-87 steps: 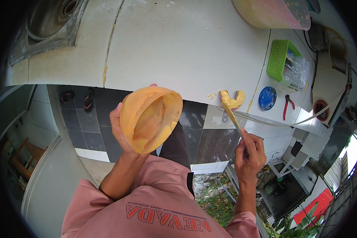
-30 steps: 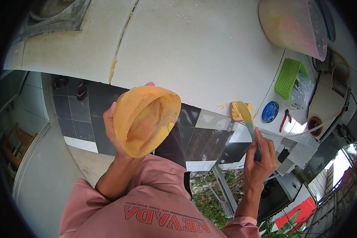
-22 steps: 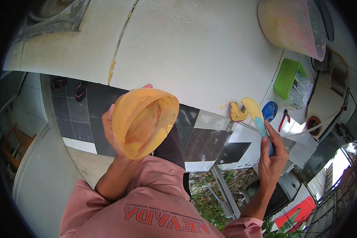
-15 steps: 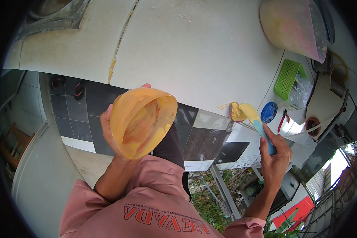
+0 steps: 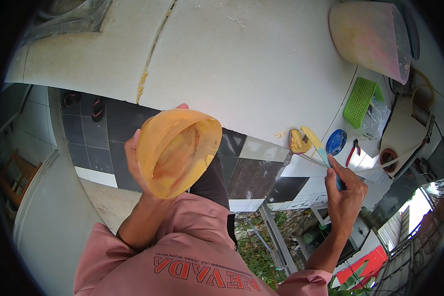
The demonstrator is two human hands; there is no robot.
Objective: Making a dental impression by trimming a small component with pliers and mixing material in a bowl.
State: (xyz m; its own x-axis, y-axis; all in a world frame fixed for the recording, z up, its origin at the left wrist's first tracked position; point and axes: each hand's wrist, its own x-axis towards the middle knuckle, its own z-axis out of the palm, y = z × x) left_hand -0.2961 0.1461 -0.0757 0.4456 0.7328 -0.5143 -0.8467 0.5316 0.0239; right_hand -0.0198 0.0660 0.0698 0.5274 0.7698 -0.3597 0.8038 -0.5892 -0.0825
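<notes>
My left hand (image 5: 142, 177) grips the bowl (image 5: 163, 132), my right hand (image 5: 348, 191) the spatula (image 5: 321, 149); its blade has just turned more edge-on beside the yellow paste (image 5: 296, 143), suggesting shaping remains unfinished.

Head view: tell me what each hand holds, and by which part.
The left hand holds the orange bowl by its outer side; the right hand holds the spatula by its blue handle.

Left hand (image 5: 136, 170) spread and cupped; right hand (image 5: 346, 191) curled
</notes>
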